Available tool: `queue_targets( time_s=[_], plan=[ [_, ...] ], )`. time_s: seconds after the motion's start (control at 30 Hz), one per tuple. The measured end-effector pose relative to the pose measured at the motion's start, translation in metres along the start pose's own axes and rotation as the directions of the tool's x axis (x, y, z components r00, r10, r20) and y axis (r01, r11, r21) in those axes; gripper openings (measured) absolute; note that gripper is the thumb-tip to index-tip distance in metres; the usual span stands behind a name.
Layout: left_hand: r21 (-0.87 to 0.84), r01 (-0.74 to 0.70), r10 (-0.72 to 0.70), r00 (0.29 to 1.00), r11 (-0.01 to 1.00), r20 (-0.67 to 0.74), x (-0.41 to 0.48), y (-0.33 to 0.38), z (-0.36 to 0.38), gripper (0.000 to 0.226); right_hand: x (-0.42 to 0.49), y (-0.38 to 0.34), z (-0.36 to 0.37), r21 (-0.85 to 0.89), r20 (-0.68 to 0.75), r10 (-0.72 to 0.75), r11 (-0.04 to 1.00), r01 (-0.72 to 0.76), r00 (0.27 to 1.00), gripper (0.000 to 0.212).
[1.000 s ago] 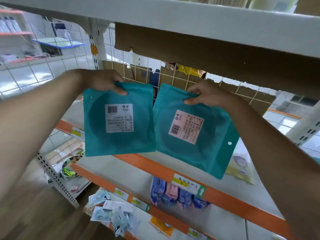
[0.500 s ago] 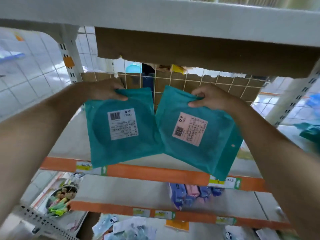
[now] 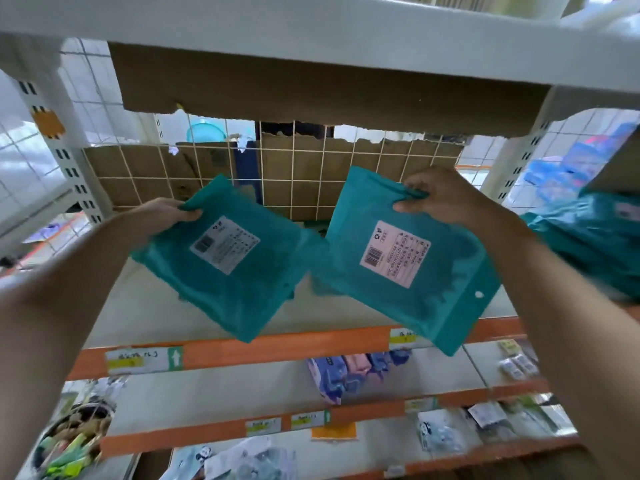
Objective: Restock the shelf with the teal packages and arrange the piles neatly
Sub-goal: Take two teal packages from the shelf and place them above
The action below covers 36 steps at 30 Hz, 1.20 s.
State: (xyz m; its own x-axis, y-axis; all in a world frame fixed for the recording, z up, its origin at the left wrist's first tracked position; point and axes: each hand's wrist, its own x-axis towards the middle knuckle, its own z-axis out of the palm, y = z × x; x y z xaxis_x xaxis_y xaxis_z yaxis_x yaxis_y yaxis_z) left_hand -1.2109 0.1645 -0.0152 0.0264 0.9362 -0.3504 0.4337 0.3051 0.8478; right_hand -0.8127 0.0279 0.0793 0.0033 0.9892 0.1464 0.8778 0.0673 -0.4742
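My left hand (image 3: 157, 216) grips the top corner of a teal package with a white label (image 3: 225, 261), tilted over the shelf board (image 3: 145, 306). A second teal package (image 3: 398, 265), carrying a pink label and a hang hole, hangs from its top edge in my right hand (image 3: 440, 195). The two packages sit side by side above the orange-edged shelf, nearly touching at the middle. A pile of teal packages (image 3: 595, 247) lies on the same shelf at the far right, partly behind my right forearm.
A wire grid backed with cardboard (image 3: 311, 174) closes the back of the shelf. The white shelf above (image 3: 311, 32) hangs low overhead. White uprights (image 3: 65, 150) stand at both sides. Lower shelves hold blue and pink packs (image 3: 349, 372) and small packets.
Both packages have moved forward and apart over the shelf, and the left one has tilted clockwise. The view has shifted right, bringing the teal pile at the right into sight.
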Motion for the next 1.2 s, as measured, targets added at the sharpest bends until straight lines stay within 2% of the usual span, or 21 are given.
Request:
queue_targets(
  time_s=[0.1,0.2,0.3,0.43,0.5,0.57,0.6,0.63,0.67,0.7,0.73,0.77,0.83,0.9,0.93,0.97,1.0,1.03,1.13,1.2],
  plan=[
    [-0.03,-0.008,0.006,0.998,1.0,-0.057,-0.017,0.005,0.017,0.035,-0.003,0.012,-0.005,-0.007,-0.013,0.026,1.0,-0.026,1.0,0.016],
    [-0.172,0.12,-0.132,0.989,0.978,-0.061,-0.019,-0.005,0.029,0.021,-0.002,0.02,-0.009,0.027,0.011,0.026,0.999,-0.026,1.0,0.016],
    [-0.239,0.19,-0.214,0.974,0.952,-0.077,-0.01,-0.024,0.033,0.023,0.001,0.022,-0.009,0.049,0.021,0.026,0.998,-0.027,0.999,0.013],
    [-0.247,0.223,-0.271,0.945,0.943,-0.184,-0.003,-0.041,0.041,0.026,0.004,0.021,-0.007,0.064,0.045,0.004,0.998,-0.007,0.999,0.01],
    [-0.188,0.199,-0.242,0.939,0.962,-0.245,-0.004,-0.045,0.045,0.024,0.005,0.022,-0.008,0.103,0.06,0.005,0.995,-0.011,0.998,0.007],
    [-0.08,0.141,-0.159,0.937,0.987,-0.311,-0.007,-0.042,0.048,0.035,0.007,0.023,-0.008,0.14,0.061,0.01,0.99,-0.019,0.998,0.01],
    [0.003,0.071,-0.066,0.937,0.997,-0.344,-0.011,-0.036,0.051,0.047,0.009,0.024,-0.008,0.155,0.058,0.017,0.988,-0.025,0.998,0.008],
    [0.113,-0.051,0.089,0.926,0.992,-0.366,-0.016,-0.026,0.057,0.059,0.01,0.024,-0.007,0.18,0.053,0.027,0.983,-0.036,0.998,0.006],
    [0.247,-0.221,0.301,0.884,0.943,-0.357,-0.026,-0.014,0.065,0.068,0.011,0.025,-0.007,0.223,0.047,0.038,0.974,-0.047,0.998,0.009],
    [0.356,-0.412,0.519,0.804,0.839,-0.292,-0.039,-0.001,0.075,0.074,0.012,0.025,-0.006,0.282,0.046,0.057,0.957,-0.067,0.997,0.013],
    [0.425,-0.576,0.686,0.708,0.699,-0.168,-0.055,0.013,0.086,0.081,0.013,0.025,-0.006,0.342,0.051,0.074,0.936,-0.087,0.996,0.015],
    [0.472,-0.697,0.795,0.607,0.54,-0.013,-0.074,0.025,0.098,0.089,0.013,0.025,-0.005,0.387,0.061,0.089,0.916,-0.106,0.994,0.017],
    [0.572,-0.808,0.879,0.368,0.141,0.304,-0.096,0.034,0.116,0.097,0.015,0.026,-0.005,0.418,0.096,0.109,0.898,-0.14,0.989,0.017],
    [0.6,-0.761,0.842,0.136,-0.248,0.522,-0.102,0.034,0.134,0.081,0.016,0.026,-0.005,0.444,0.133,0.117,0.881,-0.165,0.984,0.019],
    [0.58,-0.725,0.821,0.035,-0.372,0.57,-0.104,0.035,0.142,0.068,0.016,0.027,-0.004,0.468,0.155,0.119,0.865,-0.179,0.981,0.018],
    [0.553,-0.701,0.812,-0.063,-0.449,0.58,-0.105,0.037,0.149,0.053,0.017,0.027,-0.002,0.485,0.179,0.12,0.853,-0.194,0.977,0.015],
    [0.523,-0.698,0.815,-0.151,-0.489,0.56,-0.105,0.039,0.153,0.039,0.016,0.027,0.0,0.486,0.201,0.116,0.851,-0.201,0.973,0.011],
    [0.496,-0.712,0.824,-0.207,-0.496,0.527,-0.105,0.042,0.156,0.032,0.016,0.027,0.002,0.473,0.218,0.111,0.857,-0.204,0.97,0.008],
    [0.504,-0.718,0.864,-0.288,-0.48,0.412,-0.104,0.048,0.159,0.027,0.015,0.029,0.009,0.426,0.228,0.118,0.881,-0.207,0.967,0.014],
    [0.537,-0.717,0.89,-0.284,-0.444,0.357,-0.106,0.056,0.158,0.023,0.014,0.031,0.011,0.397,0.203,0.09,0.903,-0.166,0.975,0.021]
  ],
)
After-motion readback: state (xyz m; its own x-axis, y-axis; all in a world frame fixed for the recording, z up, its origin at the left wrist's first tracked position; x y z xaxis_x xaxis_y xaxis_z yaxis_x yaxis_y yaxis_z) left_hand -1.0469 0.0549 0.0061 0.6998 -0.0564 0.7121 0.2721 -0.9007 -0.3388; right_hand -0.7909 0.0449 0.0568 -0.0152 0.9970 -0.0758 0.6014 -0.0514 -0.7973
